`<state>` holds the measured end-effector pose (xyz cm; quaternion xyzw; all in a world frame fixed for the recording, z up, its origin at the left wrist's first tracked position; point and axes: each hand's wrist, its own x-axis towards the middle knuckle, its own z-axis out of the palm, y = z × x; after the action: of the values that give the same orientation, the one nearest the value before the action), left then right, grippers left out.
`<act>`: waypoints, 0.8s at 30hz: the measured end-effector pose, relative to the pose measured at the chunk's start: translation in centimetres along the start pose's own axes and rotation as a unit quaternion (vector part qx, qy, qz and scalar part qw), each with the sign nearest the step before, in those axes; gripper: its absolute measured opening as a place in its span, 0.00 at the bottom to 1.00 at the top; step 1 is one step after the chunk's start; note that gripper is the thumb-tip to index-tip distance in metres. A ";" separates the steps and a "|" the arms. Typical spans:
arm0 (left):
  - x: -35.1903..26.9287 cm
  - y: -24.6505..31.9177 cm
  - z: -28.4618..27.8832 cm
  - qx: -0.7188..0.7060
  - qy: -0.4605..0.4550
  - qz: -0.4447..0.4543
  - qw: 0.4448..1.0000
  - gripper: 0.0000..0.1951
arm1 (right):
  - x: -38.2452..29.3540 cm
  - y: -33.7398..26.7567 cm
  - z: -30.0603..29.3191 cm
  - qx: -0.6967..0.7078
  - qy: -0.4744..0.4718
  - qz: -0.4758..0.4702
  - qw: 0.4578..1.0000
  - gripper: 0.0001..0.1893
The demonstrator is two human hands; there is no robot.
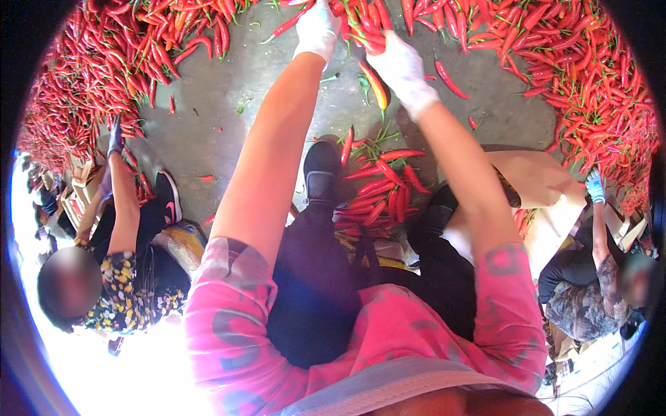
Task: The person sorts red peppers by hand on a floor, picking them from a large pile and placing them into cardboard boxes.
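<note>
Both my hands wear white gloves and reach to the near edge of a heap of red chili peppers at the top. My left hand [318, 31] lies among peppers at the picture's upper rim; its fingers are partly cut off there. My right hand [403, 73] is closed around several red chilies [372, 39] with green stems. Just below it a yellow-orange chili pepper [375, 86] lies on the grey floor [250, 104]. Between my shoes is a small pile of red chilies [382, 190] with loose green stems.
Large chili heaps curve round on the left [99, 67] and right [598, 93]. An open brown paper bag [541, 179] holding chilies stands beside my right leg. One person [125, 208] works at the left, another [598, 281] at the right, both reaching to the heaps.
</note>
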<state>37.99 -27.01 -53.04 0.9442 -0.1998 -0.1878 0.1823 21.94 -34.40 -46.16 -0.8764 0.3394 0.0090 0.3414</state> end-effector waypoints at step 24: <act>0.8 -6.8 -8.8 0.071 -0.065 0.048 0.994 0.26 | -8.2 -6.9 5.2 0.223 -0.342 -0.060 0.911 0.17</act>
<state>44.53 -19.20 -48.55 0.9299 -0.2691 -0.2254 0.1101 20.91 -22.74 -44.09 -0.7396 0.1416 0.2122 0.6229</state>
